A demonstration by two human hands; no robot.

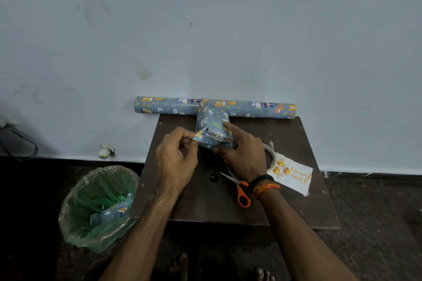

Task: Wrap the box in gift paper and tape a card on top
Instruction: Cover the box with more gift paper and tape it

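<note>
Right hand gripped the paper-covered box at table centre, in front of the gift-paper roll; left hand pinched its open end's paper corner. Birthday card lay right, beside the tape roll.

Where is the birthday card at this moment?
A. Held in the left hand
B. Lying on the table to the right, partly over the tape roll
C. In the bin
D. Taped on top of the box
B: the card lies flat on the table, its edge over the tape roll, apart from the box.
</note>
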